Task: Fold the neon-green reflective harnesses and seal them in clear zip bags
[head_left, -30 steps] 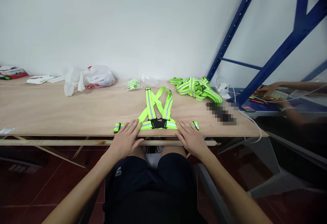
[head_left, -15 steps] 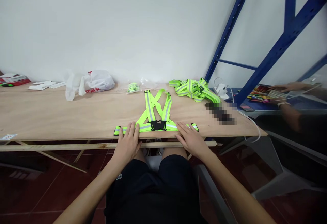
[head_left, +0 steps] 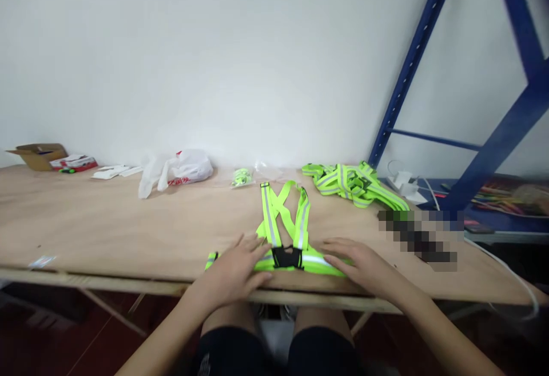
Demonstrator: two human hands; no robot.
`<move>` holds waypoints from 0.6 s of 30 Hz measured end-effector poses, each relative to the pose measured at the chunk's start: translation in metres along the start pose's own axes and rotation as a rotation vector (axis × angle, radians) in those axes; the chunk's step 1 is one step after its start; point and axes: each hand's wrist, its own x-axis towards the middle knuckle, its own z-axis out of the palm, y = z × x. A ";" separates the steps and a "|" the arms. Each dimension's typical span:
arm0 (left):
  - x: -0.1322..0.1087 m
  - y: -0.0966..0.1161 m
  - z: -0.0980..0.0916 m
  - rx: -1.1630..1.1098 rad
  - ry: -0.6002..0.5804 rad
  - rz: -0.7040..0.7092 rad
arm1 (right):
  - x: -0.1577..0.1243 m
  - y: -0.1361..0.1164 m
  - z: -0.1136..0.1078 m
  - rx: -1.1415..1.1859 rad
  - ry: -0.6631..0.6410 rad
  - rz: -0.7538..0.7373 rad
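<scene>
**Reflective harness point(head_left: 270, 216) spread along the front edge of the wooden table point(head_left: 128, 227)**

Clock centred on the black buckle point(head_left: 288, 257), twelve toward the wall.

At nine: left hand point(head_left: 238, 267) palm down across the belt, fingers fanned and loose, nothing clenched. Centre: the harness, shoulder straps rising toward twelve, yellow-green bands crossing between them. At three: right hand point(head_left: 360, 261) over the belt's other side, fingers extended, released; blur hides how firmly they touch.

Handling, my judgement: best smoothed with light, even pressure outward from the buckle, toward nine and three together. Keep the belt parallel to the edge, silver stripe up, no twist; pulling hard would likely skew the shoulder straps.

Materials. Toward half past nine, a stiff brown cardboard box point(head_left: 40, 158), flap out. Half past ten, a crinkled white plastic bag point(head_left: 195, 166), red print. Eleven, a clear packet point(head_left: 242, 177) holding bunched green strap. Centre, flat webbing with glossy stripes, hard moulded buckle. Half past one, a tangled strap heap point(head_left: 343, 178), soft loops overlapping.
</scene>
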 end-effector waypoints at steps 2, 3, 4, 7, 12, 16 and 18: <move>0.020 0.007 -0.012 -0.058 0.022 0.186 | 0.018 0.006 -0.008 0.036 0.011 -0.008; 0.032 0.010 -0.015 -0.073 0.026 0.277 | 0.028 0.011 -0.010 0.058 0.020 -0.004; 0.045 0.013 -0.015 -0.072 0.025 0.367 | 0.039 0.017 -0.010 0.088 0.031 0.003; 0.088 0.014 -0.003 0.046 0.020 0.614 | 0.072 0.043 -0.007 0.211 0.049 0.022; 0.143 0.009 0.034 0.315 0.038 0.894 | 0.122 0.092 0.011 0.491 0.102 0.270; 0.158 0.004 0.057 0.286 0.028 0.955 | 0.155 0.120 0.025 0.658 0.297 0.482; 0.160 0.000 0.069 0.255 0.080 0.966 | 0.170 0.130 0.029 0.679 0.357 0.488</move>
